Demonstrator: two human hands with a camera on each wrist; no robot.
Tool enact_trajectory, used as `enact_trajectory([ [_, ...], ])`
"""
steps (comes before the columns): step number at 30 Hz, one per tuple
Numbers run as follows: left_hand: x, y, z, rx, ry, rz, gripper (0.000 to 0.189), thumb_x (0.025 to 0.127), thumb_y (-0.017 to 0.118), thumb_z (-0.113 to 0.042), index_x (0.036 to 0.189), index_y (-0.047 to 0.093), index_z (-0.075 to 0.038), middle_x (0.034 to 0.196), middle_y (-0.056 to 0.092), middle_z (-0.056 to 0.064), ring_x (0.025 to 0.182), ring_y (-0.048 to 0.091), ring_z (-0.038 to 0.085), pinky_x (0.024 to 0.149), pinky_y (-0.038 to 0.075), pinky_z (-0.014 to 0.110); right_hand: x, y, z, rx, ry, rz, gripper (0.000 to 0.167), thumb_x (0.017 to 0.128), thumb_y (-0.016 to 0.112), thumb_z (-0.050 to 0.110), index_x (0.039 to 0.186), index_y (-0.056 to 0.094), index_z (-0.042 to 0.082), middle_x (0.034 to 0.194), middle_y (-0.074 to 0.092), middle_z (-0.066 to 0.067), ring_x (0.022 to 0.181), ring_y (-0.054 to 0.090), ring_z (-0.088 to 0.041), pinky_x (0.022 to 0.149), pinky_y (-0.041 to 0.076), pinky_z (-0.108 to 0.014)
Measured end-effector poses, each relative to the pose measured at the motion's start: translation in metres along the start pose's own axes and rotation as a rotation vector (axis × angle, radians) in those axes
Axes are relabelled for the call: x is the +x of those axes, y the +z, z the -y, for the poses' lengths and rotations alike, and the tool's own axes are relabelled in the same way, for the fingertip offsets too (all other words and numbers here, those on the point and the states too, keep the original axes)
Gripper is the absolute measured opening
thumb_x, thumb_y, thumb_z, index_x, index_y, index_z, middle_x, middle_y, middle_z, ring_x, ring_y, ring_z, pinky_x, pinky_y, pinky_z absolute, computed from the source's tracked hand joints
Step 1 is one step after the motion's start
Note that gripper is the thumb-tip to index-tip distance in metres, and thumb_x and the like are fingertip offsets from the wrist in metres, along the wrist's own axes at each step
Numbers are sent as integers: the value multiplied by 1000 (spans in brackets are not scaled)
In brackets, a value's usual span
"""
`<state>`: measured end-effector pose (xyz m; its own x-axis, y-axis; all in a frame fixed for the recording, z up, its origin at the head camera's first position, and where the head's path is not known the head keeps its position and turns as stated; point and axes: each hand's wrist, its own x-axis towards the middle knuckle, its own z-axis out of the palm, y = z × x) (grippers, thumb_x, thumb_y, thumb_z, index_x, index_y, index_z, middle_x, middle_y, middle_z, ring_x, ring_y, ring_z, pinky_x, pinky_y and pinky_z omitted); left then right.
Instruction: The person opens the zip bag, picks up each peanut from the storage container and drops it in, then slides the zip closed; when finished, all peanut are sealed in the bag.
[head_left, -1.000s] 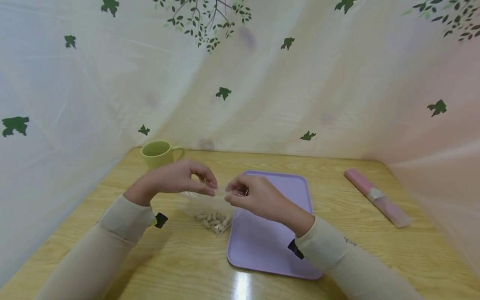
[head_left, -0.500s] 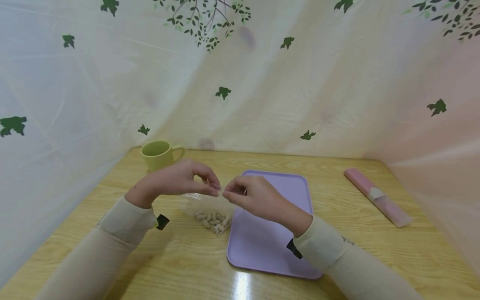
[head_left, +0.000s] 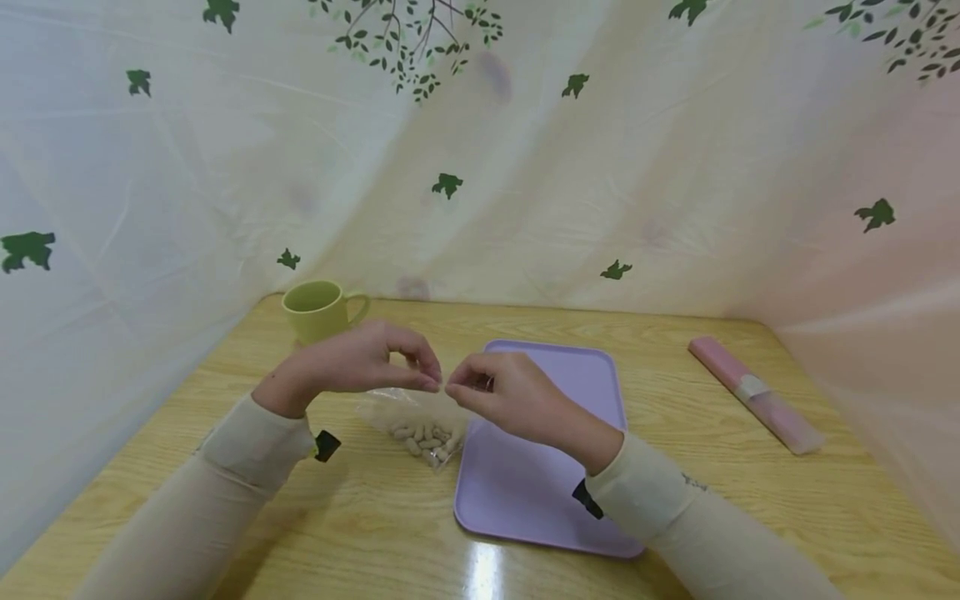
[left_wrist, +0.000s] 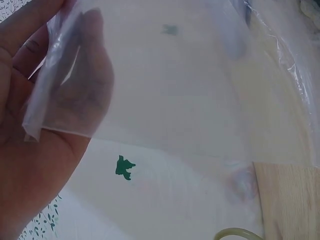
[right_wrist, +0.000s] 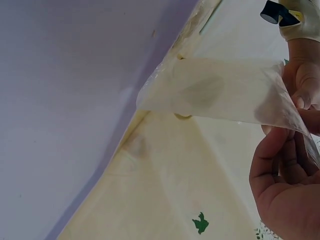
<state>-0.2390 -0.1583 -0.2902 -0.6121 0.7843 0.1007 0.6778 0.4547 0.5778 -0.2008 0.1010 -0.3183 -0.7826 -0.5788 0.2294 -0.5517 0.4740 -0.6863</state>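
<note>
A clear plastic bag [head_left: 397, 406] stands between my hands, with several pale peanuts in their shells [head_left: 426, 440] gathered in its bottom corner. My left hand [head_left: 363, 358] pinches the bag's top edge between thumb and fingers. Just to its right, my right hand [head_left: 513, 396] pinches the same edge, and the fingertips of both hands nearly meet. The left wrist view shows the thin film of the bag [left_wrist: 165, 85] stretching away from the hand. From the right wrist, both hands appear at the edge of the bag [right_wrist: 220, 92].
A lilac tray [head_left: 536, 492] lies under and beyond my right hand, its left edge beside the bag. A green mug [head_left: 315, 310] stands behind my left hand. At the right of the wooden table [head_left: 360, 525] lies a long pink pouch [head_left: 753, 394].
My hands have drawn closer together along the bag's top edge, the left moving slightly right and the right slightly left. Over the last half second they are almost still.
</note>
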Motion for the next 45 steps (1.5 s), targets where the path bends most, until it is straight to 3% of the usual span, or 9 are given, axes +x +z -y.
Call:
enact_trajectory([
  [8, 1, 7, 1, 131, 133, -51, 4, 104, 73, -25, 103, 76, -22, 98, 74, -12, 87, 69, 0, 90, 62, 32, 0, 7, -2, -1, -32, -49, 11, 101, 69, 18, 98, 79, 17, 91, 77, 4, 81, 65, -5, 72, 58, -21],
  [13, -1, 4, -3, 105, 112, -80, 2, 102, 75, -23, 104, 76, -23, 100, 75, -12, 91, 70, 5, 90, 62, 32, 0, 2, 0, -73, -25, -36, 14, 105, 68, 25, 102, 80, 19, 94, 77, 6, 83, 65, -4, 75, 58, -22],
  [19, -12, -10, -5, 104, 87, -121, 6, 100, 77, -23, 104, 77, -27, 102, 76, -14, 95, 69, 3, 87, 62, 31, -2, -10, 4, -83, -19, -60, 14, 104, 72, 34, 99, 81, 24, 91, 76, 9, 80, 64, -7, 73, 57, -26],
  [28, -20, -13, 3, 89, 307, -186, 21, 99, 74, -4, 99, 75, -26, 94, 73, -10, 83, 65, 3, 75, 60, 24, -5, -16, 2, 5, -101, -122, 13, 102, 76, 33, 92, 82, 28, 82, 74, 11, 68, 59, -9, 62, 52, -24],
  [31, -24, -16, -5, 58, 383, -206, 28, 96, 75, 3, 100, 76, -25, 93, 72, -10, 82, 64, 4, 74, 58, 24, -8, -18, 9, 71, -83, -112, 11, 101, 76, 35, 93, 82, 31, 84, 75, 11, 70, 60, -10, 63, 53, -26],
  [35, -33, -27, -29, 1, 460, -197, 34, 93, 75, 10, 103, 77, -23, 91, 72, -10, 80, 63, 5, 73, 57, 23, -17, -28, 30, 175, -70, -92, 9, 101, 77, 35, 94, 82, 31, 88, 76, 9, 75, 64, -12, 66, 56, -28],
  [41, -44, -47, -62, -53, 610, -165, 31, 90, 75, 15, 104, 75, -13, 87, 70, -3, 78, 60, 6, 70, 54, 24, -30, -42, 62, 236, -176, -80, 8, 101, 77, 24, 95, 81, 27, 84, 73, 7, 74, 63, -14, 64, 55, -28],
  [43, -49, -52, -64, -92, 596, -153, 32, 90, 74, 17, 107, 76, -10, 88, 70, -1, 77, 59, 7, 68, 53, 25, -32, -44, 68, 226, -201, -67, 10, 102, 75, 22, 94, 80, 26, 82, 72, 7, 74, 64, -14, 61, 54, -28],
  [45, -53, -55, -60, -108, 506, -164, 34, 90, 73, 16, 110, 77, -11, 92, 73, -1, 78, 62, 8, 69, 56, 24, -32, -45, 70, 210, -187, -57, 10, 104, 73, 24, 96, 79, 26, 83, 72, 8, 75, 66, -15, 61, 54, -29],
])
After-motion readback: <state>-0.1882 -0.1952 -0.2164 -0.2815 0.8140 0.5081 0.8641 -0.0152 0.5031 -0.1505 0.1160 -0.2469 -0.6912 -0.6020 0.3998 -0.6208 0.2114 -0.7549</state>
